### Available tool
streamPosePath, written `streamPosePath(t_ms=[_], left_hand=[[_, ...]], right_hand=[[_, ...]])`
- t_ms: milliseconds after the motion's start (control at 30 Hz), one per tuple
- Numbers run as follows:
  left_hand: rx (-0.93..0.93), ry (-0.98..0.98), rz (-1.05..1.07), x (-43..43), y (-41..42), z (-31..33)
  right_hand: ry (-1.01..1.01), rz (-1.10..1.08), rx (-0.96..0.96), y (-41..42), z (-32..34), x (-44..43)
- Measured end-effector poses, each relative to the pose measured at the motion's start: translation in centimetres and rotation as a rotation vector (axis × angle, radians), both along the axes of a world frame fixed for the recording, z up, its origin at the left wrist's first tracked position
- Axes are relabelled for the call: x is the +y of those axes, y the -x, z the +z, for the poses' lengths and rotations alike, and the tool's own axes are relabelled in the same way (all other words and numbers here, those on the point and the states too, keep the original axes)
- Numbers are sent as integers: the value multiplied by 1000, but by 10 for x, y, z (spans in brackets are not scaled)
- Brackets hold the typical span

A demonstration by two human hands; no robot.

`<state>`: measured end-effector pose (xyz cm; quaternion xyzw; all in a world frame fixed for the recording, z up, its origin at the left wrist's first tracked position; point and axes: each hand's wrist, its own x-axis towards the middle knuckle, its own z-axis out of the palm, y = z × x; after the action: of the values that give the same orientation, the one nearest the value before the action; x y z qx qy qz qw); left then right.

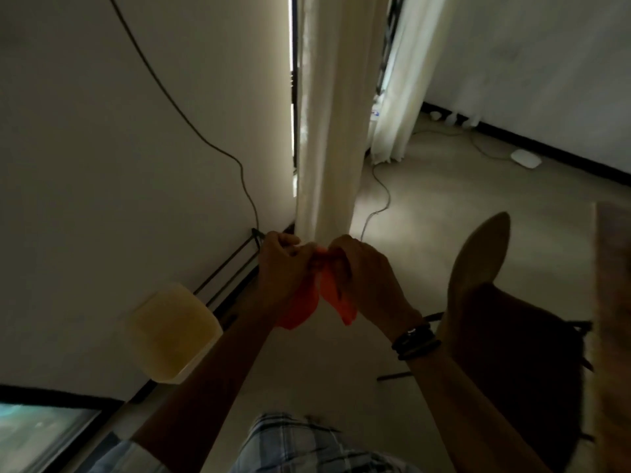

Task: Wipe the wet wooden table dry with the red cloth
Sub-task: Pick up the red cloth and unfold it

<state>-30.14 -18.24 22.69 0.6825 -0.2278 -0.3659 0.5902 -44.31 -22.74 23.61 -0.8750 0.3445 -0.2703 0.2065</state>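
Note:
Both my hands hold the red cloth [309, 302] in front of me, above the floor. My left hand [283, 264] grips its left part and my right hand [362, 271] grips its right part, fists close together as if twisting it. Two bunched ends of the cloth hang down below my hands. The wooden table [613, 302] shows only as a strip at the right edge of the view, well away from the cloth. A dark band sits on my right wrist.
A chair [505, 322] with a tan backrest stands between me and the table. A pale translucent container [172, 331] sits by the left wall. Cream curtains [327, 114] hang straight ahead. Cables [380, 186] and a white device [526, 158] lie on the floor.

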Motion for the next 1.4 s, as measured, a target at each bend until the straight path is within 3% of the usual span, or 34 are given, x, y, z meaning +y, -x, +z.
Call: streamPosePath(t_ms=[100,167,267,467,567,733,833,1033,1100,1200,1400], left_hand=[[14,64,-210,-2,9,-8],[-156,30,-385,-5,11,-17],[-582,-8,-560,-8,11,-29],[-791,42,-720,-6,-11,-85],[-703,-60,-852,-1,-16,-117],[-558,-141,-875,-1,-14,-131],[-494,-197,-719,-4,-28,-128],[-403,-68,-360,-27,-57,-84],[-449,0,-302,-35,-56,-66],[-478,9,-391,-44,-46,-42],[-309,-53,-603,-51,7,-20]], right_hand=[[-6,-85,-23,8,7,-13],[-5,-132,-60,14,14,-19],[-49,-174,-135,21,23,-24],[-103,-301,-313,37,56,-32],[-99,-370,-382,46,74,-40],[-117,-528,-452,60,71,-60],[-150,-609,-426,73,53,-76],[-248,-799,-332,113,14,-94],[-328,-795,-298,118,3,-91],[-398,-712,-228,118,-12,-89],[-508,-450,-126,100,-30,-69]])
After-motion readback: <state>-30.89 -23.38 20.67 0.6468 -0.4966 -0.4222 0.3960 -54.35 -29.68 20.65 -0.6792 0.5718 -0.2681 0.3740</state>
